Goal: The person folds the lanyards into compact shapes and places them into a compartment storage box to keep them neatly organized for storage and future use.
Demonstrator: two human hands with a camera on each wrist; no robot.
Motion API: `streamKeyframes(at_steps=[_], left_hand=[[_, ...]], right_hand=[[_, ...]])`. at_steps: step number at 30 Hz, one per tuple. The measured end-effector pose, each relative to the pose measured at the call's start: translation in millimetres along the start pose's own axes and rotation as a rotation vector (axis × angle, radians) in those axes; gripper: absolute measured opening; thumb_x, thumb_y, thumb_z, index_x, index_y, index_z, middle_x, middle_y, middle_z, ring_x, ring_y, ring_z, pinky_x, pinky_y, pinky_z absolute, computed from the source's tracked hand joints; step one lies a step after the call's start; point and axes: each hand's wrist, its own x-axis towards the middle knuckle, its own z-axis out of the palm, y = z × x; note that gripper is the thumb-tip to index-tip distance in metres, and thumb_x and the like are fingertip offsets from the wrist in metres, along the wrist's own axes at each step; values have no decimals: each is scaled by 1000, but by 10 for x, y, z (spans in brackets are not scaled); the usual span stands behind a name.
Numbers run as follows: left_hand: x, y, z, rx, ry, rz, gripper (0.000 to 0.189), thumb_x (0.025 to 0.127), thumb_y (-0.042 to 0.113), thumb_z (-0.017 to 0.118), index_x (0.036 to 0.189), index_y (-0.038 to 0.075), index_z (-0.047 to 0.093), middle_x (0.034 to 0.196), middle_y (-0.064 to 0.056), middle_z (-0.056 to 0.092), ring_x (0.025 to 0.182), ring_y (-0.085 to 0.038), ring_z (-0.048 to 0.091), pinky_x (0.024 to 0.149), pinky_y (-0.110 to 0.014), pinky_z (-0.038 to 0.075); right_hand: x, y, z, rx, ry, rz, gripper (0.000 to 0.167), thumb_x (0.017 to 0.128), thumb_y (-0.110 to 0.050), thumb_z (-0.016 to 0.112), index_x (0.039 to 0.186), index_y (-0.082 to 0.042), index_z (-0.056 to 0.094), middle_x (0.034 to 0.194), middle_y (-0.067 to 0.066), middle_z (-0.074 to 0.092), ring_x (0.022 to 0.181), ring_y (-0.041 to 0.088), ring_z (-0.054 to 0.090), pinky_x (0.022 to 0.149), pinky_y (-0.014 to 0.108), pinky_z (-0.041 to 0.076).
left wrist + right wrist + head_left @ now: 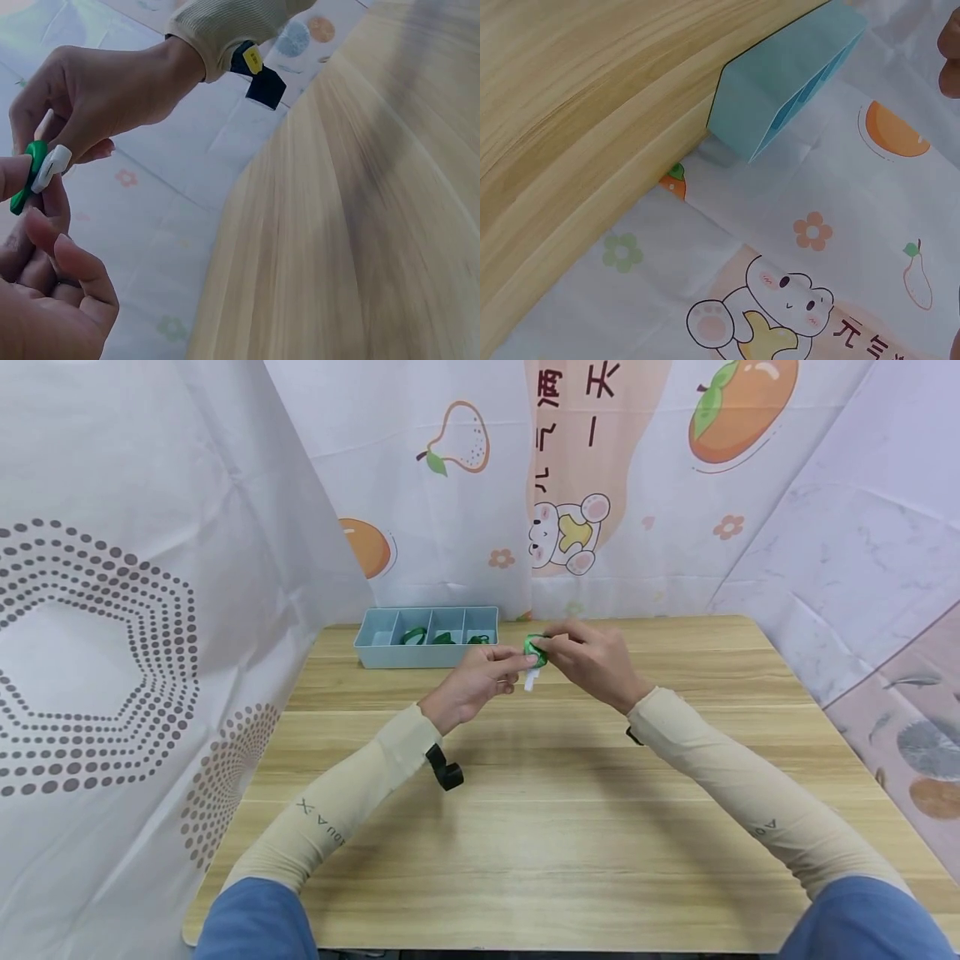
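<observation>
A small green rounded piece (pixel 535 648) with a white tab-like part (pixel 531 680) is held up over the far part of the table; its exact kind is not clear. My left hand (pixel 477 683) pinches it from the left between thumb and fingers. From the right, my right hand (pixel 592 662) grips its upper side with the fingertips. In the left wrist view, the green piece (pixel 31 176) and the white part (pixel 52 168) lie side by side between both hands. The right wrist view shows only fingers (pixel 950 56) at its edge, not the held piece.
A pale blue divided box (pixel 420 656) stands at the table's back edge, left of centre. Several green things (pixel 415 636) lie in its compartments. The wooden table (pixel 525 843) stretches below the arms, and a printed cloth (pixel 645 577) hangs behind it.
</observation>
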Motion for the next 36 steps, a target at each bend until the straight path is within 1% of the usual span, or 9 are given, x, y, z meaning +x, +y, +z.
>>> streamKeyframes(at_steps=[2,4,7,10,13,16,22,27,36], left_hand=[[0,3,-3,36,11,6,17,99,19,73,107,6,78,93,-2,67,74,-15,47,71,-31,42],[3,7,-7,69,27,18,19,98,20,74,108,5,78,95,-2,69,75,-15,49,70,-30,43],[16,7,-28,95,77,48,20,97,23,76,108,6,78,95,0,70,75,-15,51,69,-29,44],[31,-5,-59,86,140,81,22,95,23,78,107,5,78,86,1,64,72,-14,47,69,-30,43],[40,-26,-86,59,189,95,21,95,22,78,106,4,78,80,1,56,70,-15,44,69,-31,41],[42,-41,-96,39,211,90,16,94,21,79,100,6,78,79,2,56,70,-15,44,69,-31,42],[30,-36,-88,23,220,85,10,91,20,82,86,13,78,86,2,62,76,-16,48,68,-30,43],[26,-59,-117,31,204,36,12,90,17,83,81,13,77,98,1,66,84,-17,52,67,-28,44],[41,-161,-200,95,166,-42,13,90,18,83,81,12,76,101,-1,65,85,-19,52,69,-31,44]], right_hand=[[13,-21,-7,47,-17,72,25,83,1,85,105,-8,80,99,7,73,63,19,67,54,31,52],[20,-45,-14,117,-42,217,21,88,-1,81,107,-8,80,97,6,75,60,15,62,53,28,48],[47,-92,-40,330,-105,570,14,98,-17,74,110,-10,79,95,5,76,54,13,51,50,25,42],[76,-141,-62,635,-162,941,31,100,-39,70,112,-11,78,94,7,74,55,14,48,50,26,41],[93,-194,-61,850,-224,1157,41,97,-45,72,116,-10,77,87,8,69,59,15,47,54,28,43],[91,-239,-32,911,-259,1199,40,95,-40,75,121,-9,75,80,4,62,61,15,46,56,28,42],[79,-281,15,950,-182,1213,36,95,-29,78,119,-3,74,83,2,61,63,15,46,56,27,41],[53,-316,36,984,-161,1247,30,95,-25,78,116,-3,76,87,2,64,65,15,47,58,26,41],[-51,-361,115,958,-222,1231,29,96,-26,77,114,-3,75,83,3,63,62,14,47,56,26,42]])
